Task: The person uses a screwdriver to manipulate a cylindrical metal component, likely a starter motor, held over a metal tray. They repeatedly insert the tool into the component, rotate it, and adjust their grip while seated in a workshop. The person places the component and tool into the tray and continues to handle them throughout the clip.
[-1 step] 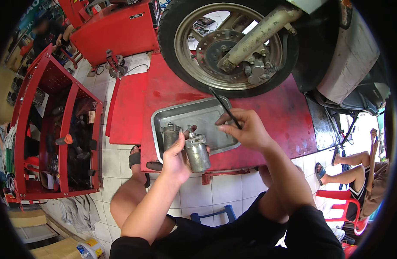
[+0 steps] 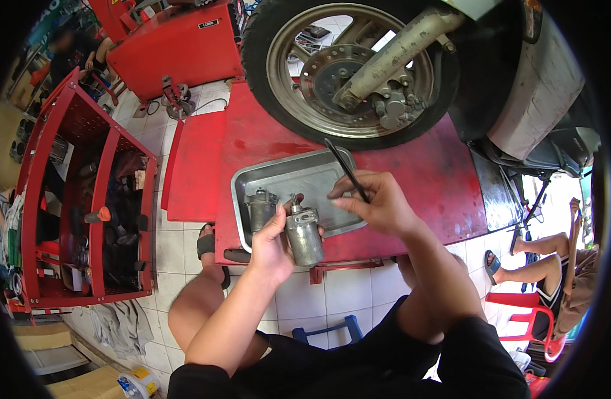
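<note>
My left hand (image 2: 275, 246) grips an upright metal cylinder (image 2: 304, 241) with a flanged top and short shaft, above the front of a steel tray (image 2: 292, 166). A second, similar metal part (image 2: 259, 213) stands in the tray just left of it, partly hidden. My right hand (image 2: 378, 199) is closed on a slim black rod-like tool (image 2: 338, 159), held slanting over the tray, with the thumb and fingertips near the cylinder's shaft but apart from it. The tray rests on a red lift table (image 2: 425, 186).
A motorbike front wheel (image 2: 272, 93) stands behind the tray. A red tool trolley (image 2: 99, 233) is at left, a red cabinet (image 2: 166, 46) behind it. A blue stool (image 2: 325, 329) is below me. Other people sit at upper left (image 2: 69, 60) and right (image 2: 544, 269).
My right hand and the black tool have shifted very slightly left; the rest looks the same.
</note>
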Demonstrator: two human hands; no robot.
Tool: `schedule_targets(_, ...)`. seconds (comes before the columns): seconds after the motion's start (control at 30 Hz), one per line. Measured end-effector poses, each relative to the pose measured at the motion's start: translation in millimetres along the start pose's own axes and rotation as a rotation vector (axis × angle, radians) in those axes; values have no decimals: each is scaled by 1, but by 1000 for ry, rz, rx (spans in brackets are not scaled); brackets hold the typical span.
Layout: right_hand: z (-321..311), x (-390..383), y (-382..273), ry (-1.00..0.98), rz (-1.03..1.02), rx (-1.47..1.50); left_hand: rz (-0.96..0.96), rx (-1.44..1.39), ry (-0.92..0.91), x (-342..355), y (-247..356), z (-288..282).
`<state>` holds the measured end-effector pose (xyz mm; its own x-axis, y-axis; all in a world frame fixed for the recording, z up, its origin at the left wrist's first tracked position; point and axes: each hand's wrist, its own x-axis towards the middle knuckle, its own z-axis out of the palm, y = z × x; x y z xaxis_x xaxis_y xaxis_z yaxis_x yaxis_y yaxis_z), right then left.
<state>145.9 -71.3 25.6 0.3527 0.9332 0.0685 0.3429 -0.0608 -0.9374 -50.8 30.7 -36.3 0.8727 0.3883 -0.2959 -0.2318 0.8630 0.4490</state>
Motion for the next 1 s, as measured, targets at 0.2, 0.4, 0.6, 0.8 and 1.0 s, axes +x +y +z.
schedule_targets(0.2, 10, -21, -25, -99, -98, 9, 0, 74, -7, -1, -13, 6)
schedule_targets(0.4, 19, -20, -9, -32, -357, -96, 67, 195, 20, 2, -18, 12)
schedule_targets(0.6, 22, -23, -5, -54, -342, -145, 109, 289, 45, 2, -19, 13)
schedule_targets(0.8, 29, -25, -9, -39, -273, -131, 59, 229, 67, -1, -17, 16)
schedule_targets(1.0, 33, -29, -13, 31, -221, -139, 45, 212, 88, -1, -18, 13)
